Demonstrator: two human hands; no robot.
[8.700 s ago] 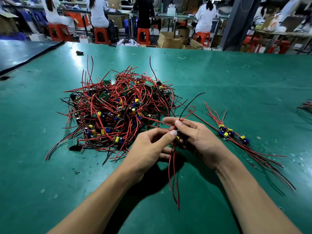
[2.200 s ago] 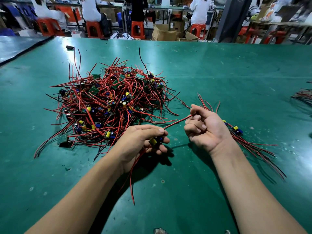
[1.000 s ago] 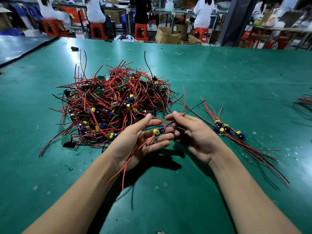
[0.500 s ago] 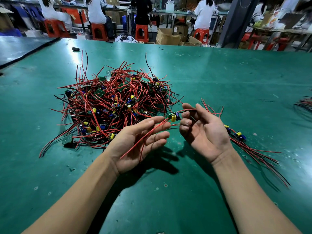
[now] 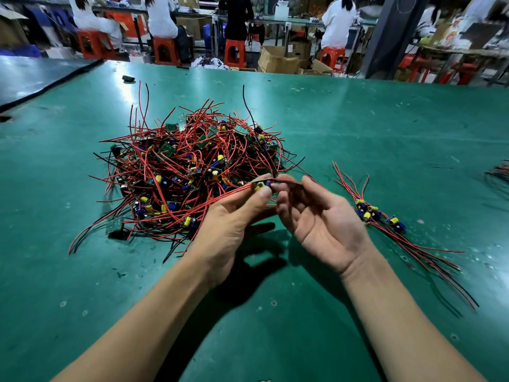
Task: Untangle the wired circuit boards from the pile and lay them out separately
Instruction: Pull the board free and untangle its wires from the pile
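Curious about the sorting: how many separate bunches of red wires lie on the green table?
3: the big tangled pile beyond the left hand, a small laid-out bunch right of the right hand, and a cut-off bunch at the picture's right edge.

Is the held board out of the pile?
Board out, pinched in left hand; wires trail over the pile, caught or free: cannot tell.

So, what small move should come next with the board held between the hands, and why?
Probably draw the board rightward, away from the pile, until its leads slide free. The left hand pinches it, the right hand pinches leads beside it, and red leads trail left over the pile's edge. The laid-out boards lie on the right.
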